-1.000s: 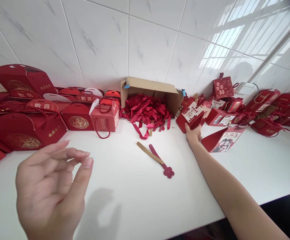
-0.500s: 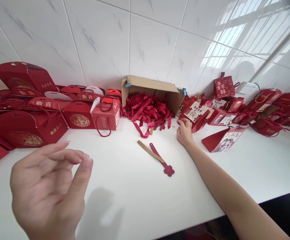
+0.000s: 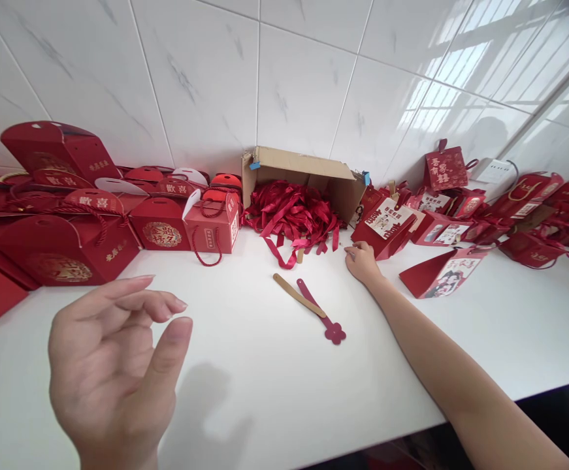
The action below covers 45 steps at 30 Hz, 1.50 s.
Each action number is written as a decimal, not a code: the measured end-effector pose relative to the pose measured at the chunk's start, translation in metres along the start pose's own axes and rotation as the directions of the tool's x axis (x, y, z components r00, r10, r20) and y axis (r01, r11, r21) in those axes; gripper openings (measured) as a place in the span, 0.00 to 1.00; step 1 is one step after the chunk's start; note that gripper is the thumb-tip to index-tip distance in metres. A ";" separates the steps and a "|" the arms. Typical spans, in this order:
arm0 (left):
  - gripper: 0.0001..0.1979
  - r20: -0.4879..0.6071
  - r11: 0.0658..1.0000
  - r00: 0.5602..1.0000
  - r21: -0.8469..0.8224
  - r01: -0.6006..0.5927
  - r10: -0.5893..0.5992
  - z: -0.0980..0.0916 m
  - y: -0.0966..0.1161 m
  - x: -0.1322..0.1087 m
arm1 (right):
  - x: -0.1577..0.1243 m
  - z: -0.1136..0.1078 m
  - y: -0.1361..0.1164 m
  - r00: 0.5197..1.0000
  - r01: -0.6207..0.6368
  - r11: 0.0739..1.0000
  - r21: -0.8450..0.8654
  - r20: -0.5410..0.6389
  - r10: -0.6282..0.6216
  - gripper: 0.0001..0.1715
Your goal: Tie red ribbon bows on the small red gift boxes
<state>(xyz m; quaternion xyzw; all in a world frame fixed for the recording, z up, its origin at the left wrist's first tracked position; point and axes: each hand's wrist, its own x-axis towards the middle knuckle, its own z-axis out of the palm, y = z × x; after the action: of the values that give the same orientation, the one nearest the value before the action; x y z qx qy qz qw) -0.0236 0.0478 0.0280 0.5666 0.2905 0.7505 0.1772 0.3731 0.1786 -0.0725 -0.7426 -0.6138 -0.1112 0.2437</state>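
Observation:
My left hand (image 3: 117, 365) is raised above the table at the lower left, palm turned up, fingers curved and apart from the thumb, holding nothing. My right hand (image 3: 363, 262) rests on the white table (image 3: 245, 372) just in front of a red triangular box (image 3: 379, 245) with a white label; what its fingertips hold, if anything, is too small to tell. Between the hands lie a gold strip (image 3: 296, 295) and a dark red strip with a flower-shaped end (image 3: 335, 333), the gold one crossing over the red.
A cardboard box (image 3: 304, 160) on its side spills red ribbons (image 3: 294, 212). Red gift boxes (image 3: 159, 225) line the left back. More red boxes stand at the right, one triangular box (image 3: 443, 274) nearer. A white device (image 3: 492, 171) sits by the tiled wall.
My left hand has shifted right, and its thumb and fingers have parted. My right hand has moved slightly down, away from the triangular box. The whole view has shifted slightly.

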 end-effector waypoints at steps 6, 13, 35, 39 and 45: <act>0.25 -0.010 1.000 1.000 -0.001 0.026 -0.026 0.002 0.001 0.000 | -0.001 -0.007 -0.007 0.998 -0.043 0.998 -0.037 0.048 0.045 0.17; 0.20 -0.018 0.996 0.997 0.053 0.077 -0.076 0.002 0.003 0.001 | 0.020 -0.005 -0.021 0.990 -0.106 0.993 -0.051 0.084 0.110 0.18; 0.23 0.020 0.988 0.993 0.107 0.113 -0.116 0.008 -0.006 -0.005 | 0.032 -0.005 -0.029 0.990 -0.047 0.977 0.208 0.141 0.018 0.15; 0.21 0.038 0.975 0.985 0.152 0.161 -0.169 0.010 -0.003 -0.007 | 0.029 -0.024 -0.050 0.996 0.004 0.943 0.333 0.077 -0.032 0.11; 0.06 0.184 0.905 0.969 0.418 0.077 -0.168 0.011 0.004 -0.009 | -0.002 -0.087 -0.137 0.947 0.263 0.754 0.602 -0.014 -0.320 0.10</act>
<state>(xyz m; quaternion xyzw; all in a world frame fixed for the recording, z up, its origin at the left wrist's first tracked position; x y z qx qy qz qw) -0.0105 0.0417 0.0257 0.6494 0.4549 0.5947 0.1324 0.2517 0.1511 0.0316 -0.5274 -0.7356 0.0843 0.4166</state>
